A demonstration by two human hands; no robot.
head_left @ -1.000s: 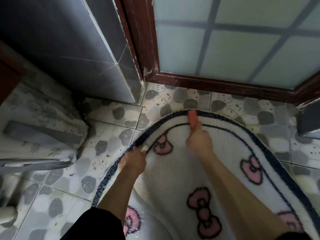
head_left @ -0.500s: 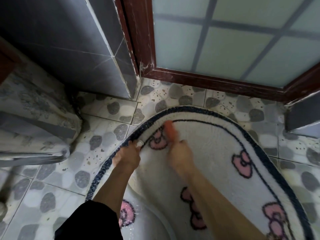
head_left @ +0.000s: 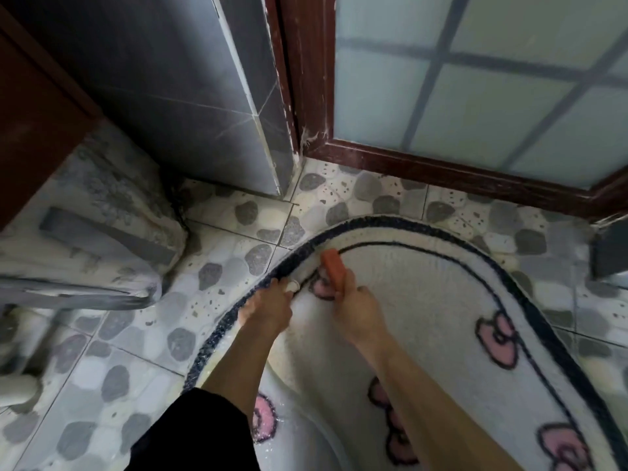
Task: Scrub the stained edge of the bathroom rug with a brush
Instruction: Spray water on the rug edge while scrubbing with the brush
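Observation:
A white oval bathroom rug [head_left: 424,300] with a dark blue border and pink bows lies on the pebble-pattern floor. My right hand [head_left: 358,309] grips an orange brush [head_left: 333,268], whose head lies on the rug just inside the left part of the border. My left hand [head_left: 268,309] pinches the rug's left edge, thumb on top, close beside the brush. The brush's bristles are hidden under it.
A grey tiled wall corner [head_left: 272,158] and a dark red door frame [head_left: 441,171] with frosted glass stand just beyond the rug. A covered grey object [head_left: 95,232] sits to the left on the tiled floor [head_left: 136,351]. My dark-clothed knee [head_left: 197,433] is at the bottom.
The brush went from the rug's far edge back and left toward the pink bow, then forward a little to the left border. My left hand kept its hold on the edge.

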